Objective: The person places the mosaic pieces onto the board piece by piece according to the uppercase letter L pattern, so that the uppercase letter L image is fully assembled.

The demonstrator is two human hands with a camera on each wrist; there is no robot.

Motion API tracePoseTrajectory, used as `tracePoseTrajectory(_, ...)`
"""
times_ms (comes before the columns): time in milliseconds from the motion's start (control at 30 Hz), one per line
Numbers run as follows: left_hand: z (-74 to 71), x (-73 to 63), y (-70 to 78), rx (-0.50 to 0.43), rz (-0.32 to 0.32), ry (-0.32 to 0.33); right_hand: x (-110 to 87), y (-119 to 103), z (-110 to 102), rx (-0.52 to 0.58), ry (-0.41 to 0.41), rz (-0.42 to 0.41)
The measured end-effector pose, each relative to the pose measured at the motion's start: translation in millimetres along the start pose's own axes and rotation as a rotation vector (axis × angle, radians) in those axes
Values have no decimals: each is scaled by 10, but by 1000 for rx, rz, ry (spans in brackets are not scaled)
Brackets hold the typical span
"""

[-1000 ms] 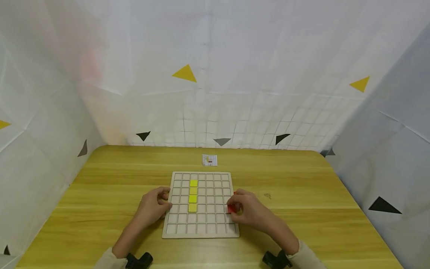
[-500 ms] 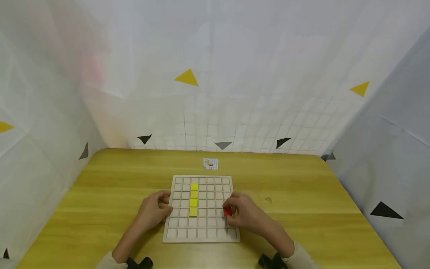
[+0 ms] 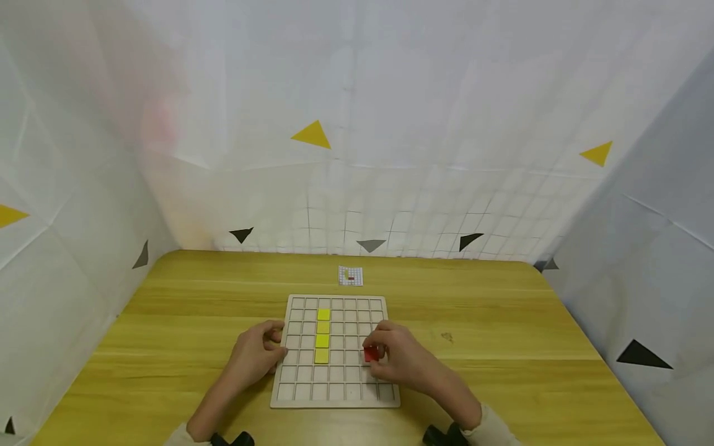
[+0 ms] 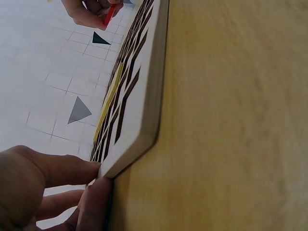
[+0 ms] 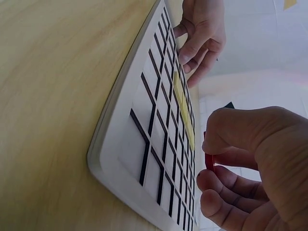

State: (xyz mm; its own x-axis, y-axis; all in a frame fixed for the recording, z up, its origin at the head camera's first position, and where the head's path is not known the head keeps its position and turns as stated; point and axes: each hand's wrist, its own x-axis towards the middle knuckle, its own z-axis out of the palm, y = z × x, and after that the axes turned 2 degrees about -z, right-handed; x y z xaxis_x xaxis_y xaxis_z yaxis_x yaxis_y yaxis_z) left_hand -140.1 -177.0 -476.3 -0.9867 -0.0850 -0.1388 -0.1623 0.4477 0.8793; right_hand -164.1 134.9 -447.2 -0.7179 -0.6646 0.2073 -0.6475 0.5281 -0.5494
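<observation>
A pale wooden grid board [image 3: 334,404] lies flat on the table. Several yellow square tiles [image 3: 321,341] form one column on its left half. My left hand [image 3: 256,353] grips the board's left edge, its thumb at the rim; the left wrist view has the thumb and a finger pinching the edge [image 4: 127,156]. Over the board's right side, my right hand [image 3: 401,358] pinches a red tile [image 3: 370,354] between thumb and fingers. In the right wrist view the red tile [image 5: 209,161] is seen edge-on above the grid, partly hidden by the fingers.
A small printed card [image 3: 350,276] with a grid and coloured squares lies behind the board. The wooden table [image 3: 502,322] meets a white cloth wall [image 3: 424,124] marked with yellow, black and grey triangles. Dark wrist cameras [image 3: 446,435] sit on both wrists.
My right hand has moved left with the red tile, from the board's right edge to over its right-hand columns. The left hand stays at the left edge. The head view has tilted slightly up.
</observation>
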Motion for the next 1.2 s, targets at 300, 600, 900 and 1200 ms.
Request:
tracePoseTrajectory(300, -2, -7, 10, -1, 2, 0, 93, -30, 65, 1, 21, -44)
tracePoseTrajectory(600, -2, -18, 14, -2, -8, -12, 169, -85, 168, 23, 15, -26)
tracePoseTrajectory(900, -13, -8, 20, -3, 13, -5, 281, -153, 275, 7, 26, -46)
tracePoseTrajectory(1200, -4, -8, 4, -6, 16, -4, 352, -184, 397, 0, -5, -36)
